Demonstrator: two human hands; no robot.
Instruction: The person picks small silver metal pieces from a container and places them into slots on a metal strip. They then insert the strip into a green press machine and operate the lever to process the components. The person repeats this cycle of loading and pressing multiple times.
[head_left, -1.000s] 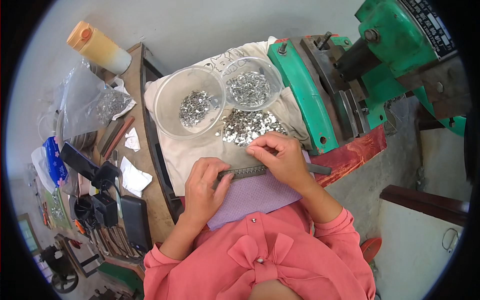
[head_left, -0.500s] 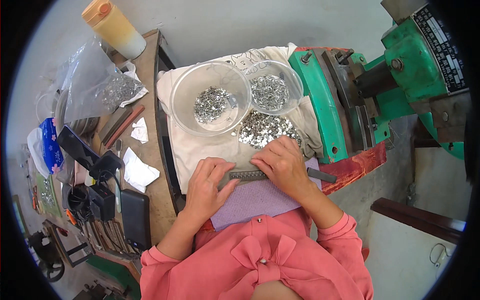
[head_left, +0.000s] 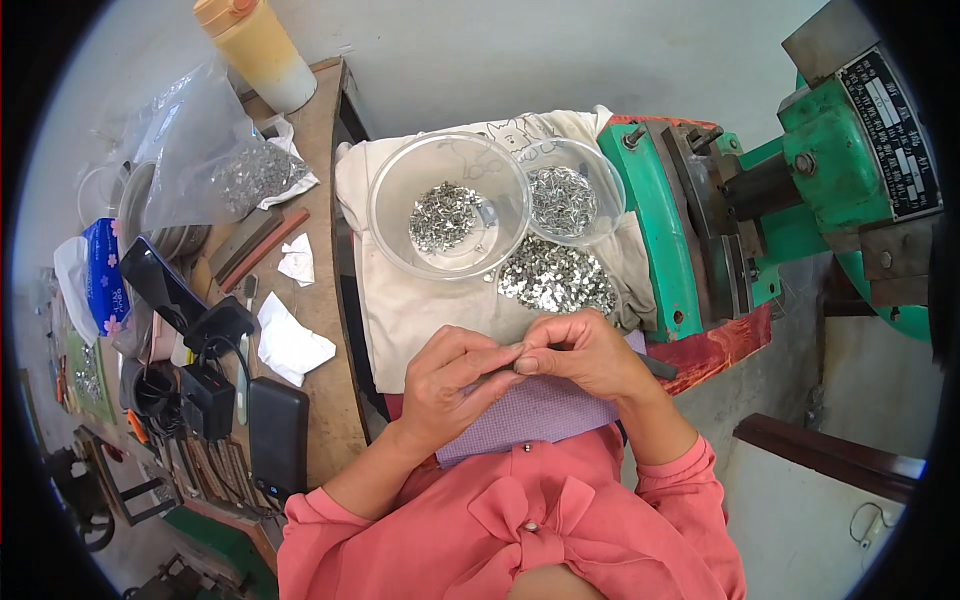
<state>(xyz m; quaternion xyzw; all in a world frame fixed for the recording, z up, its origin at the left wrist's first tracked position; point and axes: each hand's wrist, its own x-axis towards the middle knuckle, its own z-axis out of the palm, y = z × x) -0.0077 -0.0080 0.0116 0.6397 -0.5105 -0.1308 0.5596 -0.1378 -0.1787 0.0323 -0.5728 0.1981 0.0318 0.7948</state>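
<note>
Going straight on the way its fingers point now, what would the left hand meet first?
Most likely the right hand: the left hand points at its fingers, seemingly touching them, though depth is hard to judge.

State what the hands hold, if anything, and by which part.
It cannot be told: the left hand and right hand meet at the fingertips, which hide anything that may be pinched between them.

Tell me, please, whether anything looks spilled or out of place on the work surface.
Perhaps the pile of shiny metal pieces: it lies loose on the beige cloth, outside the clear tubs that hold other metal bits, so it resembles a spill, though possibly deliberate.
</note>
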